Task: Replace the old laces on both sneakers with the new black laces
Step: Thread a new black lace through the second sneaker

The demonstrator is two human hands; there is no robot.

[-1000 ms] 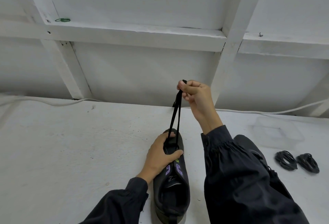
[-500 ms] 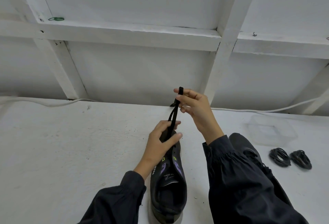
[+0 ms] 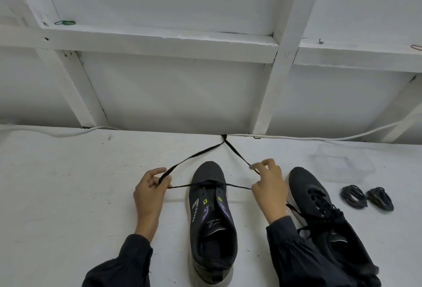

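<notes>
A dark grey sneaker (image 3: 212, 222) lies toe-away on the white table, with a black lace (image 3: 196, 155) threaded through its front eyelets. The lace runs sideways out of the shoe to both hands, and its two ends stretch forward to meet at the table's back edge. My left hand (image 3: 149, 192) pinches the left strand beside the shoe. My right hand (image 3: 269, 186) pinches the right strand on the other side. A second dark sneaker (image 3: 319, 209) with its lace in place lies to the right, partly behind my right sleeve. Two coiled black laces (image 3: 367, 196) rest further right.
A clear plastic container (image 3: 342, 163) stands at the back right of the white table (image 3: 68, 195). A white cable (image 3: 319, 138) runs along the table's back edge below a white framed wall. A green clip (image 3: 65, 22) sits on the wall ledge.
Both lace ends were held up together in my right hand above the shoe. Now the hands have come down and apart, each pinching one strand at table level.
</notes>
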